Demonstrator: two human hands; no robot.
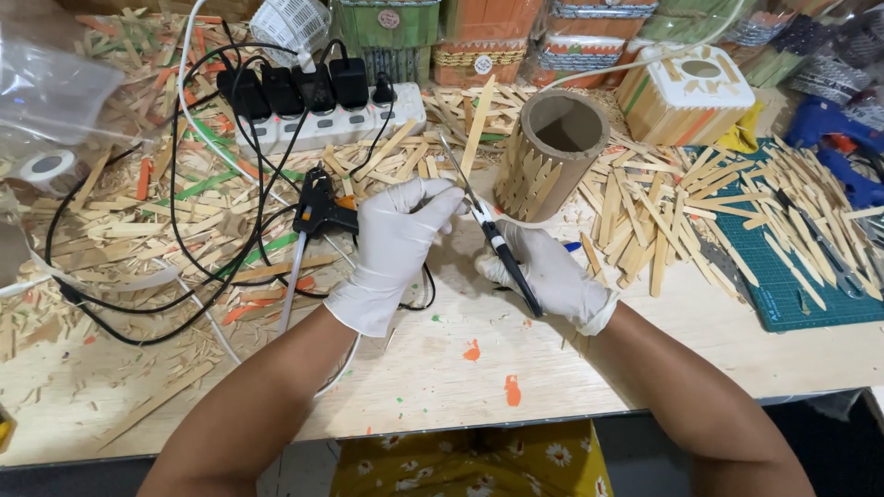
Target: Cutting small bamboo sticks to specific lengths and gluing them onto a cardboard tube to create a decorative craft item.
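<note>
Mid-trim — right hand [551, 276] gripping scissors [488, 225], left hand [398, 241] pinching wooden stick [478, 129]. Cardboard tube [551, 152] near tabletop [442, 368] far edge only part-clad — most left.

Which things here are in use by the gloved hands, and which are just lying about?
In hand:
left hand holding a pale wooden craft stick
right hand working black-handled scissors

Lying about:
cardboard tube clad in sticks
black glue gun
white power strip
green cutting mat
</note>
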